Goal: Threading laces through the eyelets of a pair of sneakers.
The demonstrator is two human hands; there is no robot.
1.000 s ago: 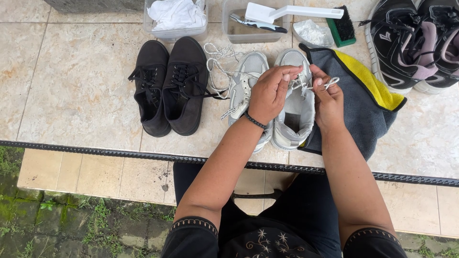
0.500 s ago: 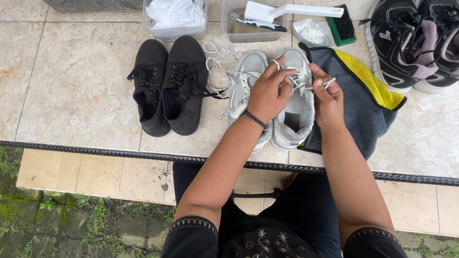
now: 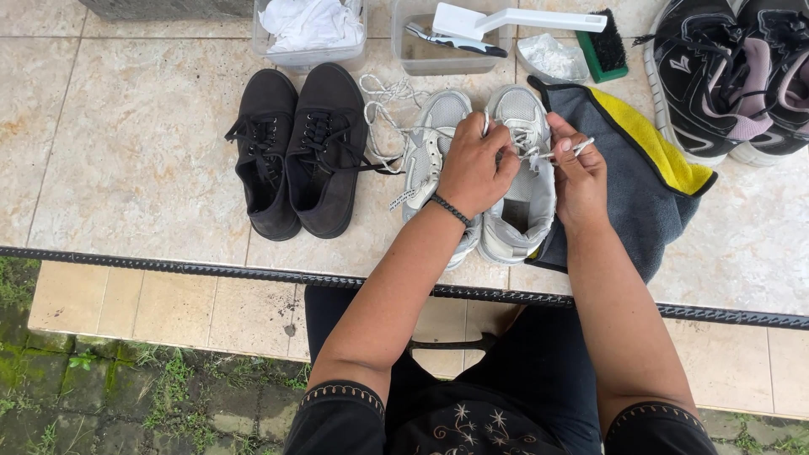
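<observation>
Both hands' fingers pinch white lace (image 3: 563, 152) on right grey sneaker (image 3: 521, 181); toe points away, long axis near-vertical.

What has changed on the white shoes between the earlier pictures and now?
The left hand moved from the lace area toward the shoe's tongue. The right hand still pinches the white lace of the right white sneaker. The black shoes and towel stayed put.

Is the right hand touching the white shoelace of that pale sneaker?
Touching. The head view shows the right hand pinching the white shoelace between its fingertips above the pale sneaker.
</observation>
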